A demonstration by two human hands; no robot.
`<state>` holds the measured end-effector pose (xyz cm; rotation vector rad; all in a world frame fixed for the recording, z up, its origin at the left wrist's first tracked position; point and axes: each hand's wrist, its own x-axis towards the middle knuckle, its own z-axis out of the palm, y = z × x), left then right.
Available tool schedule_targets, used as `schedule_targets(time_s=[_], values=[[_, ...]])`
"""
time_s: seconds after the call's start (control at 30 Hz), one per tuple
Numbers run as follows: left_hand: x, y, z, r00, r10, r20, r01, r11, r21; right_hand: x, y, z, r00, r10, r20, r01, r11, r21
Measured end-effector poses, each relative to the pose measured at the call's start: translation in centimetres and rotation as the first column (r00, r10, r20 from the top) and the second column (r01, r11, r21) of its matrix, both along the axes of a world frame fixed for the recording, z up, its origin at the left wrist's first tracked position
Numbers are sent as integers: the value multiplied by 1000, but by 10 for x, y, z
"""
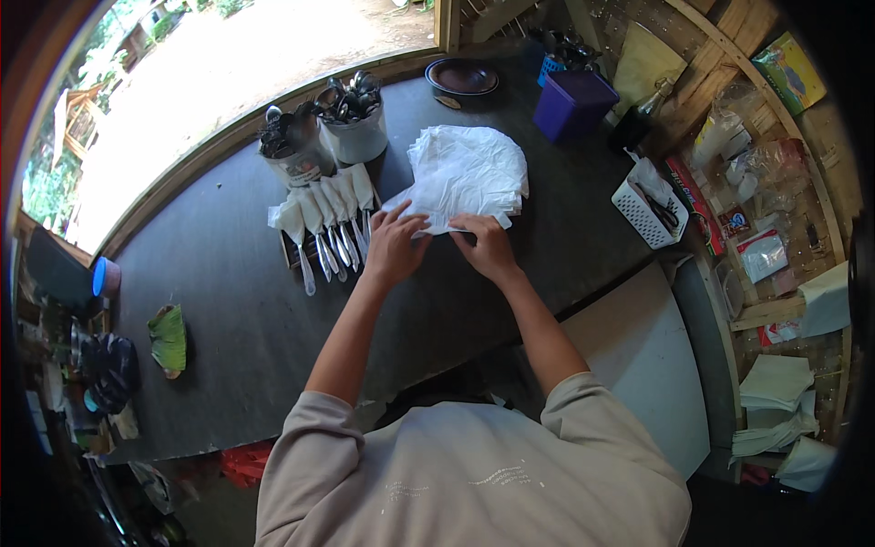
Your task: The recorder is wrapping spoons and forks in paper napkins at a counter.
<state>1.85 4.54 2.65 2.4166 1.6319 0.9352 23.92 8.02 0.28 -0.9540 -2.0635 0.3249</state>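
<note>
A stack of thin white paper napkins [472, 167] lies on the dark tabletop in front of me. My left hand [396, 243] pinches the near left edge of the top napkin, which reaches out past the pile. My right hand [487, 243] has its fingertips on the same near edge, a short way to the right. Just left of my left hand, several pieces of metal cutlery [333, 239] lie side by side with white napkin wrapped around their upper ends. Their bare handles point toward me, and a dark tray [292, 254] shows under them.
Two white tubs of cutlery, a left one [290, 167] and a right one [355, 137], stand behind the wrapped pieces. Farther right are a dark plate [462, 76], a purple container [574, 102], a dark bottle [636, 123] and a white basket [649, 215]. A leaf piece [167, 342] lies left.
</note>
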Motion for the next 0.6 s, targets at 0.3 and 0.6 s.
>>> schedule_targets(time_s=[0.3, 0.6], values=[[-7, -121, -24, 996, 24, 88, -18, 997, -74, 6, -89, -9, 987, 145, -64, -153, 977, -147], [11, -195, -34, 988, 76, 131, -46, 975, -219, 41, -145, -20, 967, 252, -43, -254, 929, -269]])
